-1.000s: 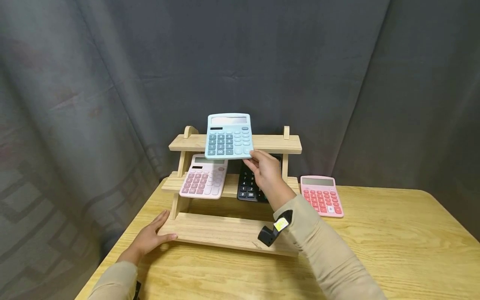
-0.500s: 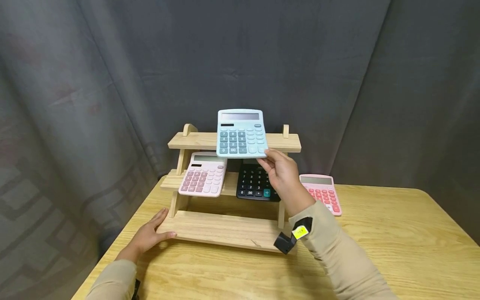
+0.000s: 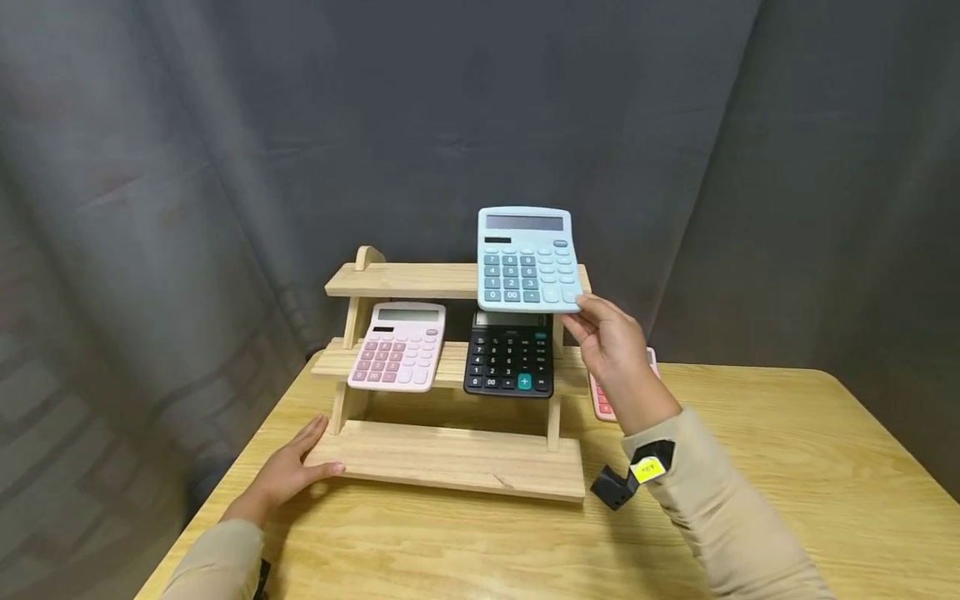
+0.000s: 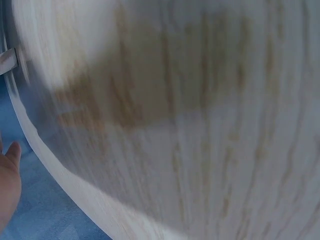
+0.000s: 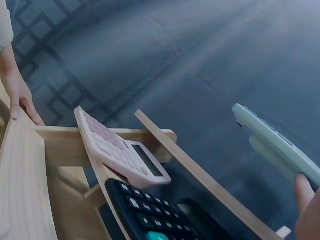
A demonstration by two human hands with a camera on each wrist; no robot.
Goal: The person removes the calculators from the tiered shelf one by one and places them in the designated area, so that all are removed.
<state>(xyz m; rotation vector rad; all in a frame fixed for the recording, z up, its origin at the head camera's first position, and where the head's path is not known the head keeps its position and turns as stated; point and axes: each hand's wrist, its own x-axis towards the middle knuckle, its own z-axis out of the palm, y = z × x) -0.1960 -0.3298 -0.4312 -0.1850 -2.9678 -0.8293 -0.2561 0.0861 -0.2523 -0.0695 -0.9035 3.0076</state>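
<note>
Lengthwise, the blue calculator (image 3: 529, 260) points display-first toward the curtain (image 3: 450, 108).

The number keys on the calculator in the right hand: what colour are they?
Greyish blue; the number keys show best in the head view.

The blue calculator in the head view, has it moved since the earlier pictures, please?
Yes, to the right: the blue calculator now appears nearer the right end of the top shelf.

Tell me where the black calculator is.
In the head view, the black calculator rests on the middle shelf, right of the pale pink calculator, left of the right hand.
</note>
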